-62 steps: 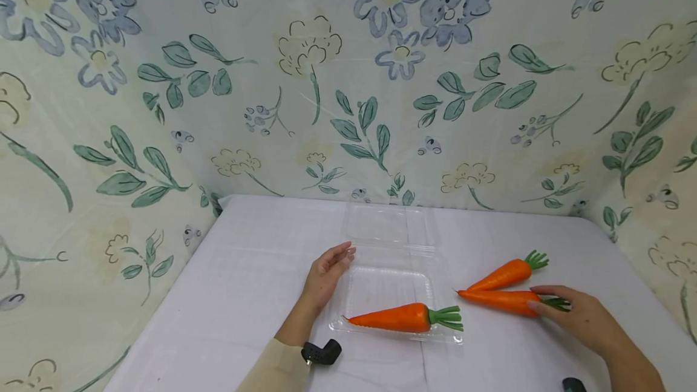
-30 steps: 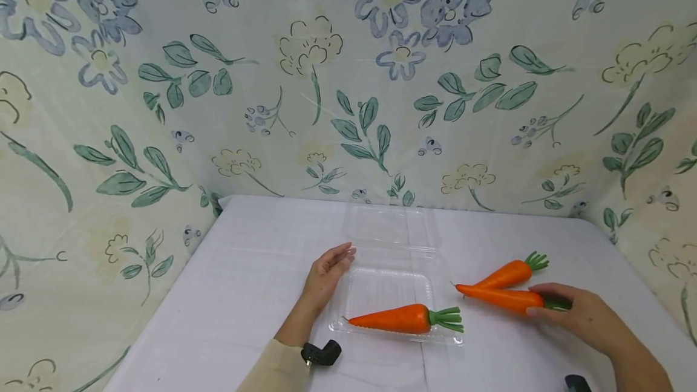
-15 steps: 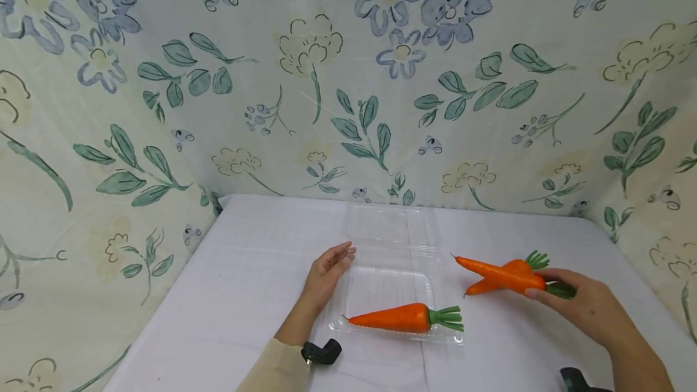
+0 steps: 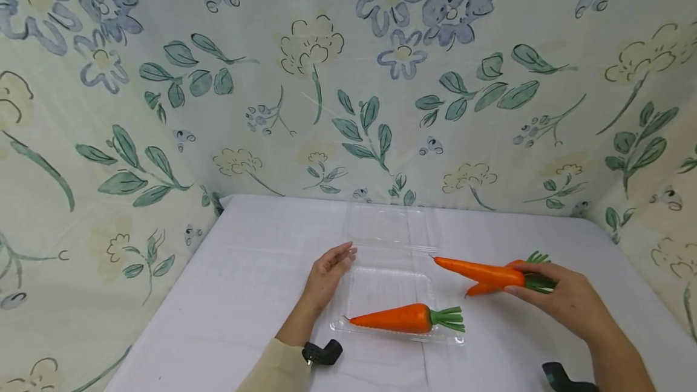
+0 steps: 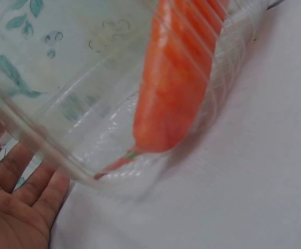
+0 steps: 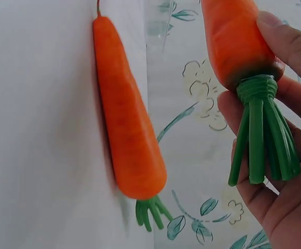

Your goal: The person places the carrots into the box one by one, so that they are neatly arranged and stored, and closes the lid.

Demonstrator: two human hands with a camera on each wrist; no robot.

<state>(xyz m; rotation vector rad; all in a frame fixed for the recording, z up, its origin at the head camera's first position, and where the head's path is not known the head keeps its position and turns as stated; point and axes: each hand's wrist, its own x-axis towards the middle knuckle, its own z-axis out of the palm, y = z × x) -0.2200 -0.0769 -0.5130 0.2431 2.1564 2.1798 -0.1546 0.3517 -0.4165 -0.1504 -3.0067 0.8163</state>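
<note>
My right hand (image 4: pixel 569 301) pinches an orange carrot (image 4: pixel 479 271) at its thick end, by the green stalks, and holds it above the table with its tip pointing left. In the right wrist view the thumb and fingers grip this carrot (image 6: pixel 238 41) near its crown. Beneath it a second carrot (image 4: pixel 481 288) lies on the table, partly covered. My left hand (image 4: pixel 325 280) rests at the left edge of a clear plastic clamshell box (image 4: pixel 389 283), fingers fairly straight. Inside the box's near part lies a third carrot (image 4: pixel 392 319), its stalks reaching over the right rim.
The box's transparent lid (image 4: pixel 389 225) lies folded back toward the far edge of the white-covered table (image 4: pixel 261 271). A flowered cloth (image 4: pixel 348 107) hangs behind the table. Black wrist devices (image 4: pixel 322 352) sit on both forearms.
My right hand has raised the front carrot off the table and carried it left, over the other loose carrot toward the box. The left hand and the carrot in the box stay put.
</note>
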